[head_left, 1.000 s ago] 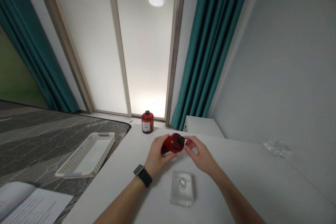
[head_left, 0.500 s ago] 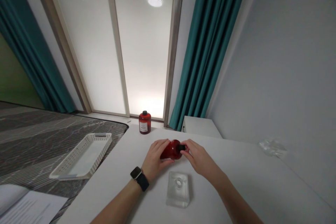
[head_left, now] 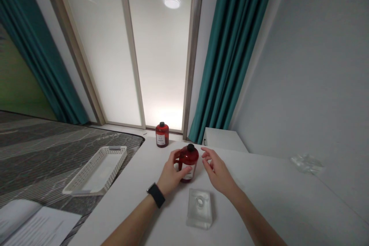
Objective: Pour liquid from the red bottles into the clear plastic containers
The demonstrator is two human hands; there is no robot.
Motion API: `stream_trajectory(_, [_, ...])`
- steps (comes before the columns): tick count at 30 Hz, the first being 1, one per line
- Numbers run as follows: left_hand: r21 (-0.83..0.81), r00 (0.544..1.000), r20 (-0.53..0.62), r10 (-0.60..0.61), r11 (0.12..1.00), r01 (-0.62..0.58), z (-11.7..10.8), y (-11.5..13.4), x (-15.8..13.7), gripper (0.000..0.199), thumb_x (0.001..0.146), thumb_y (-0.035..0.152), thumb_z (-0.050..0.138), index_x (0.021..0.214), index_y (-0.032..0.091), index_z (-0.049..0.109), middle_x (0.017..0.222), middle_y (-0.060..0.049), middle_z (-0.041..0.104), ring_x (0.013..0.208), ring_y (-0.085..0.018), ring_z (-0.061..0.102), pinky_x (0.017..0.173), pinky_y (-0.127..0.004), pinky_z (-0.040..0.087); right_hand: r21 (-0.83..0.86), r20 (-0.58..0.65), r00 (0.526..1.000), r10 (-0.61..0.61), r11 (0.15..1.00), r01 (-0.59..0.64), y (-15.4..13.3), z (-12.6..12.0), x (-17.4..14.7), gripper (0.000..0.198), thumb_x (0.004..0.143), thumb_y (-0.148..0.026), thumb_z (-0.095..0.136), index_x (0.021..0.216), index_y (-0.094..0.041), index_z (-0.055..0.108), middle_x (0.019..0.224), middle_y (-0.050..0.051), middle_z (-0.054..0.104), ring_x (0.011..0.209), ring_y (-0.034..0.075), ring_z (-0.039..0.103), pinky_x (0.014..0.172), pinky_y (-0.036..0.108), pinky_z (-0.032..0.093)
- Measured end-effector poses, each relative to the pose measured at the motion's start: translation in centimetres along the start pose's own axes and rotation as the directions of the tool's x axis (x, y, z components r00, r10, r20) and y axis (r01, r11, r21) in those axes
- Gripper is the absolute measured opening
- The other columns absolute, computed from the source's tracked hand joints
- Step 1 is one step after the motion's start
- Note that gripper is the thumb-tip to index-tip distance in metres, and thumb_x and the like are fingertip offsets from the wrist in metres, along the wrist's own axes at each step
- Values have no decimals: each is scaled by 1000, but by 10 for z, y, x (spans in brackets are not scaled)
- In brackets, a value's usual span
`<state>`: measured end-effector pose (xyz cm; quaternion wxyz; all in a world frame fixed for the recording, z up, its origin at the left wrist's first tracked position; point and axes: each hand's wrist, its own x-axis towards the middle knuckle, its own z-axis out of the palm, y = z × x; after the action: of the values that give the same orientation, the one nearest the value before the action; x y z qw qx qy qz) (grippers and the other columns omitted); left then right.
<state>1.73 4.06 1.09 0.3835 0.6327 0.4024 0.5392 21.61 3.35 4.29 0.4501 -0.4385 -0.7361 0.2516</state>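
A dark red bottle [head_left: 190,156] with a black cap and a pale label stands upright, or nearly so, over the white table [head_left: 138,200]. My left hand [head_left: 173,173], with a dark watch at its wrist, is wrapped round the bottle's left side. Just right of the bottle is my right hand [head_left: 216,169], its fingers bent but apart, holding nothing. A clear block [head_left: 199,215] with a round hole in its top lies on the table in front of the bottle. Farther back stands a second red bottle [head_left: 162,135], also black-capped and labelled.
A white perforated basket [head_left: 82,177] lies left of the table on a dark patterned surface, near an open book [head_left: 43,223]. Crumpled clear plastic [head_left: 307,163] rests at the right by the wall. A white cabinet [head_left: 223,139] is beyond the table's far edge.
The held bottle has turned from lying sideways, cap to the right, to upright with its cap on top. My right hand has let go of the cap and moved slightly right.
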Motion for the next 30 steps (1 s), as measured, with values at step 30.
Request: stream_trajectory(30, [-215,988,91,-126,966,143,-3,-10,5,54,86,44,67,127,16,47,122,-14,63,107,-27,63,88,-39,53,427,107,939,326,838,-340,25,34,-8,42,87,-45,55,123,-23,50,94,5,68,85,22,65,70,34,51])
